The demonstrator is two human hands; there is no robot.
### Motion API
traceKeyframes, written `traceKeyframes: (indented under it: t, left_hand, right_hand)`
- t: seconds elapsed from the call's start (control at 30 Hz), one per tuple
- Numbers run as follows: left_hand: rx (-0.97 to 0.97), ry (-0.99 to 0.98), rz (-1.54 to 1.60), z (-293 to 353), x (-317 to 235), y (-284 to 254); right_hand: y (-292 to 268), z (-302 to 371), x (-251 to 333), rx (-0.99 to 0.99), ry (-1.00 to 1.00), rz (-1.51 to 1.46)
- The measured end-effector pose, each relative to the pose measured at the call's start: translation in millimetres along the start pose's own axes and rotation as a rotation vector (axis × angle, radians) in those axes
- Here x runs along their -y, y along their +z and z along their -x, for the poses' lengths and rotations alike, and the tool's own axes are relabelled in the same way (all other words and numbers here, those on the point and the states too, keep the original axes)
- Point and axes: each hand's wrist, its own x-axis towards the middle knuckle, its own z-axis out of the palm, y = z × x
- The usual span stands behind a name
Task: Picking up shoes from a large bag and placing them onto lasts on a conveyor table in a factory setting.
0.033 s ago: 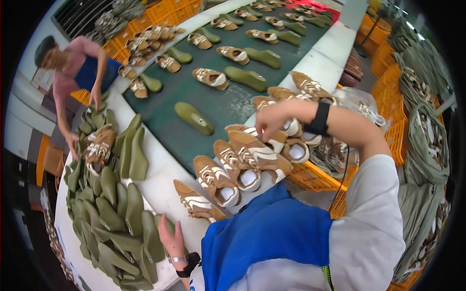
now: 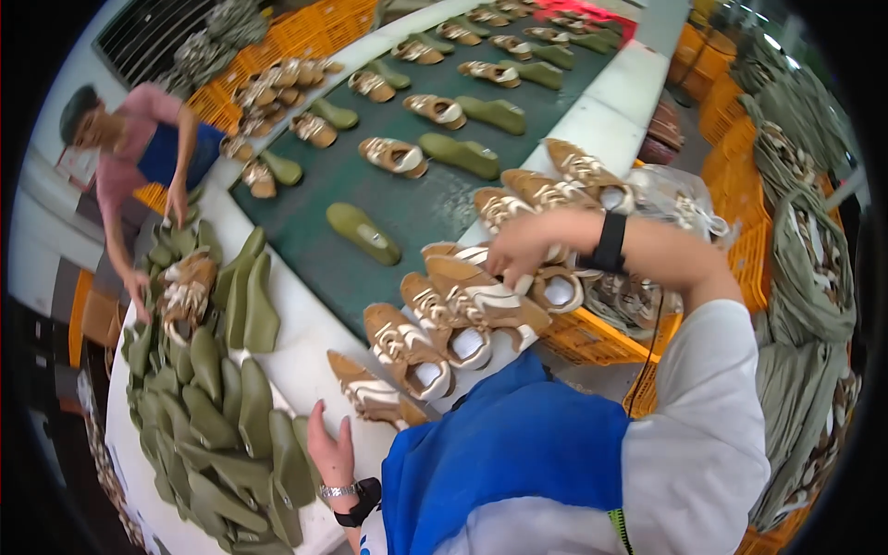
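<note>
Pale wall (image 2: pixel 54 220) is standing at far left; a co-worker (image 2: pixel 129 148) in a pink top is leaning toward a heap of olive-green shoe lasts (image 2: pixel 215 421); these are covering much of a white tabletop (image 2: pixel 294 310); wearer's left hand (image 2: pixel 330 450) is hanging open just beside the heap's right side, fingers parted, holding nothing that shows; green conveyor belt (image 2: pixel 296 222) is carrying lasts and sneakers in rows; along its near edge a row of tan-and-white laced sneakers (image 2: pixel 481 298) is standing; right hand (image 2: pixel 520 244) is curling half-bent fingers down at this row; cannot tell whether they are gripping one; orange plastic crate (image 2: pixel 592 339) is sitting just beside, sneakers inside; grey-green cloth (image 2: pixel 805 379) is draping the far right.
</note>
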Motion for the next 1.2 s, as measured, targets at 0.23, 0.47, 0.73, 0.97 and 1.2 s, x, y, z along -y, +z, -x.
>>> traceKeyframes:
  t: [0.23, 0.47, 0.73, 0.97, 1.2]
  left_hand:
    - [0.611, 0.541, 0.069, -51, -71, 77]
    - [0.982, 0.297, -0.045, -53, -163, 75]
    - [0.692, 0.167, 1.383, -79, -133, 59]
    - [0.182, 0.491, 1.001, -106, -25, 45]
    - [0.199, -0.392, 1.503, -74, -8, 9]
  right_hand:
    - [164, -20, 42, -1.065, 0.131, 0.055]
    - [151, 24, 70, -1.088, 0.291, -0.440]
    - [117, 5, 120, -0.737, -0.575, -1.336]
    - [114, -15, 127, -0.818, -0.654, -1.050]
    - [104, -29, 152, -0.704, -0.747, -0.905]
